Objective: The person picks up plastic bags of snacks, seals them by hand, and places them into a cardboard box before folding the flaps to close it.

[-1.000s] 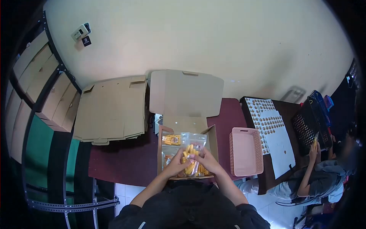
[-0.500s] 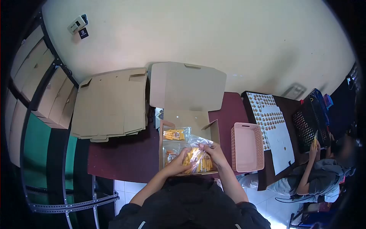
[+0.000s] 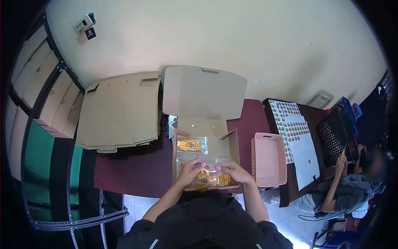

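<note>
A small packing room, by its fittings.
Under the hands (image 3: 190,172), an open carton (image 3: 203,93) holds clear bags (image 3: 189,145) of yellow sticks; leftward are stacked flat cardboard (image 3: 118,116) and a metal rack (image 3: 78,225) with boxes (image 3: 62,101); rightward, sticker sheets (image 3: 304,153) and another person (image 3: 352,193).

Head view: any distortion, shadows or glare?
Head view: wide-angle bowing in the shelf rail, black corners; soft shadows on the wall near the black basket; bright glare on the floor at lower right; print on the held bag unreadable.
</note>
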Demonstrator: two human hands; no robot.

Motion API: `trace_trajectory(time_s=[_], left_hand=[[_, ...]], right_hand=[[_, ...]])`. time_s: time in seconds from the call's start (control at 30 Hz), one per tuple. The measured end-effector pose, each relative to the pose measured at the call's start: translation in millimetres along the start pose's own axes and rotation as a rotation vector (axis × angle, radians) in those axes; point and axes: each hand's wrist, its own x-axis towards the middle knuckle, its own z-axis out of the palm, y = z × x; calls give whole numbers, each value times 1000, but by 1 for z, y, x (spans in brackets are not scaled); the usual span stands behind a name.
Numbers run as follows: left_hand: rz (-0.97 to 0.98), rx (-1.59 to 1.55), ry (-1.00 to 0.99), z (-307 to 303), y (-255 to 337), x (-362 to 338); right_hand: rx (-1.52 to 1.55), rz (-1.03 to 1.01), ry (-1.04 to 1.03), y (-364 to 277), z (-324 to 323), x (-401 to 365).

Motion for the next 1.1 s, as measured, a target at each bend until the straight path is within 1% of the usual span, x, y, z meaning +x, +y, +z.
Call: trace_trajectory(time_s=[0.03,0.13,0.2,0.23,0.27,0.3,0.33,0.4,0.43,0.47,0.53,0.57,0.6,0.67,0.73,0.8,0.83,0.87,0.93,0.97,1.0,1.03,1.07,1.1], left_hand=[[1,0,-1,0,0,0],[5,-20,-9,-4,-3,-1],[-49,108,26,-11,-8,3],[-51,109,26,-10,-7,3],[139,370,148,-8,-7,3],[331,629,269,-4,-1,3],[330,631,268,2,11,1],[478,811,334,10,31,-2],[455,816,297,9,26,-4],[453,817,300,11,22,-5],[443,681,119,19,16,-5],[457,648,88,22,9,-5],[457,648,91,25,7,-5],[381,339,110,29,5,-5],[341,302,134,30,5,-6],[265,227,178,32,6,-7],[285,207,250,36,4,-7],[285,206,252,36,5,-8],[170,112,224,36,9,-9],[170,111,230,35,8,-9],[198,113,223,33,7,-8],[227,115,215,32,7,-7],[226,116,216,32,7,-7],[205,109,240,32,9,-7]], right_hand=[[5,33,-69,5,-4,1],[31,49,-72,5,-2,0],[-19,35,-50,4,3,4],[-34,1,26,5,7,7],[-50,-32,103,7,10,10],[-170,-87,234,17,9,15],[-168,-88,235,17,11,17],[-171,-212,474,13,18,21],[-114,-191,536,6,24,19],[-113,-191,533,2,28,18],[-330,-313,539,-4,36,18],[-358,-321,535,-8,42,17],[-359,-322,533,-6,45,18],[-270,-420,547,1,48,20],[-263,-448,540,5,46,22],[-326,-483,739,4,46,23],[-143,-466,780,15,46,29],[-144,-466,778,18,43,29],[-7,-361,606,19,36,27],[50,-318,565,25,36,26],[49,-316,561,25,36,25],[-52,-354,597,23,36,24],[-153,-392,634,21,36,23],[-151,-392,632,18,37,22]])
